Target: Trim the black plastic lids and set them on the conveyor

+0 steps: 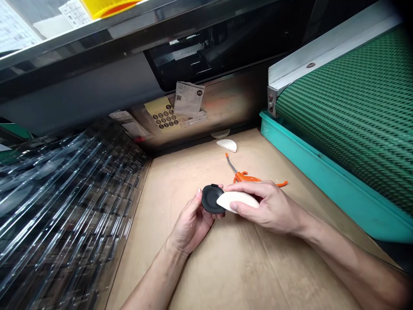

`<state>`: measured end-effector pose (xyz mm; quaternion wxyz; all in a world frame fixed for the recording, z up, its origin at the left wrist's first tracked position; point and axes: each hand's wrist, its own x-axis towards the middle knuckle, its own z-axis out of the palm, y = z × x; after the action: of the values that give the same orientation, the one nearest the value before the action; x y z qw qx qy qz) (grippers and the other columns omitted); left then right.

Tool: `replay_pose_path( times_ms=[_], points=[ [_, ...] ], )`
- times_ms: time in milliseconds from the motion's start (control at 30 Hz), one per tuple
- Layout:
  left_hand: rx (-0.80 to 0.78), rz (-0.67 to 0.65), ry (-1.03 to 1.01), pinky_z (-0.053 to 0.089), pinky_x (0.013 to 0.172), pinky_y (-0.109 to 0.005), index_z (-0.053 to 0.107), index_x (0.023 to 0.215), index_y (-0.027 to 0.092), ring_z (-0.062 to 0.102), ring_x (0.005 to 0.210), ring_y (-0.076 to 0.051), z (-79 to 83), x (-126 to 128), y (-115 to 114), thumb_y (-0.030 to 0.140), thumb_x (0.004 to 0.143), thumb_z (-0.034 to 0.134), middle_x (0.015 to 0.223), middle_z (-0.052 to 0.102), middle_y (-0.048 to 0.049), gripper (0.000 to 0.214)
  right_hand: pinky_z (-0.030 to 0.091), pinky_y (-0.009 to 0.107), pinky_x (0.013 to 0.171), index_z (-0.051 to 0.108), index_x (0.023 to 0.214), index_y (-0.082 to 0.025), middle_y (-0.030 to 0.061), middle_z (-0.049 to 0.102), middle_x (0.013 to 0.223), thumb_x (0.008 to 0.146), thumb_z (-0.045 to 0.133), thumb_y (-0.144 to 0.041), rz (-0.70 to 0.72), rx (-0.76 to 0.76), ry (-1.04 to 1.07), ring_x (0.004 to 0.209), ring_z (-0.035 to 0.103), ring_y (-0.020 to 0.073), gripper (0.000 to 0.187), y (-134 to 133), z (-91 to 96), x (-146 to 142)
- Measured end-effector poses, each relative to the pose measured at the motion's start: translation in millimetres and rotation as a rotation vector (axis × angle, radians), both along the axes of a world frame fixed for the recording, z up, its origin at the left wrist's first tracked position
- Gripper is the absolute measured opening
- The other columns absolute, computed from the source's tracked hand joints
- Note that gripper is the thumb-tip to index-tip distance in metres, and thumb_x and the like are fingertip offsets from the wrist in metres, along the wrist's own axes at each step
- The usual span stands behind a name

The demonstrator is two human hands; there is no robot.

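Head view: left hand point(190, 224) curls closed around a black round disc point(211, 199), held upright; right hand point(271, 206) grips a white half-moon piece point(238, 200), its long axis crosswise, one end touching the disc's right edge. Orange-handled snips point(245, 177) lie just beyond, on cardboard point(219, 275).

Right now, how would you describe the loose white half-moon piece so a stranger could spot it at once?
Start at the far edge of the cardboard-covered bench. The white half-moon piece lies there, beyond the orange-handled tool; unlike the similar piece in the right hand, it is loose.
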<state>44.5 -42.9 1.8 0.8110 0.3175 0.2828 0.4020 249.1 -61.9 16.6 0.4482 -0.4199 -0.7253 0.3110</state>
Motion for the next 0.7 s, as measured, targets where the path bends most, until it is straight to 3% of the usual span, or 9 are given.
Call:
replay_pose_path(
  times_ms=[133,300,533,700],
  points=[
    [0.002,0.004,-0.003,0.051,0.069,-0.029,0.070,0.109,0.012,0.062,0.075,-0.017,0.7,0.9,0.1,0.044,0.099,0.049,0.101,0.070,-0.0115,0.041,0.053,0.024,0.066,0.072,0.111,-0.023,-0.0006,0.072,0.098,0.087,0.063,-0.022,0.065,-0.117,0.011,0.080,0.067,0.0152,0.026,0.0,0.1,0.7],
    [-0.022,-0.069,0.006,0.049,0.064,-0.028,0.069,0.106,0.012,0.066,0.074,-0.021,2.2,0.2,0.6,0.049,0.098,0.047,0.087,0.070,-0.0117,0.043,0.054,0.028,0.082,0.069,0.117,-0.023,0.0009,0.072,0.108,0.090,0.062,-0.023,-0.099,0.047,-0.011,0.093,0.068,0.0180,0.028,0.8,-6.3,0.3],
    [-0.036,-0.080,-0.013,0.049,0.061,-0.026,0.069,0.107,0.012,0.066,0.071,-0.020,1.8,-1.2,0.6,0.047,0.099,0.042,0.090,0.070,-0.0112,0.045,0.054,0.024,0.066,0.070,0.115,-0.021,0.0003,0.073,0.097,0.089,0.062,-0.024,0.073,-0.128,0.019,0.079,0.068,0.0157,0.027,-3.6,1.1,-0.7],
    [-0.011,-0.085,-0.010,0.049,0.063,-0.027,0.068,0.106,0.011,0.065,0.073,-0.020,4.4,0.1,0.7,0.045,0.100,0.041,0.082,0.069,-0.0115,0.044,0.054,0.031,0.086,0.069,0.118,-0.023,0.0021,0.072,0.110,0.091,0.060,-0.024,-0.124,0.096,-0.065,0.096,0.068,0.0203,0.028,-1.9,-3.8,-0.4]
  ],
)
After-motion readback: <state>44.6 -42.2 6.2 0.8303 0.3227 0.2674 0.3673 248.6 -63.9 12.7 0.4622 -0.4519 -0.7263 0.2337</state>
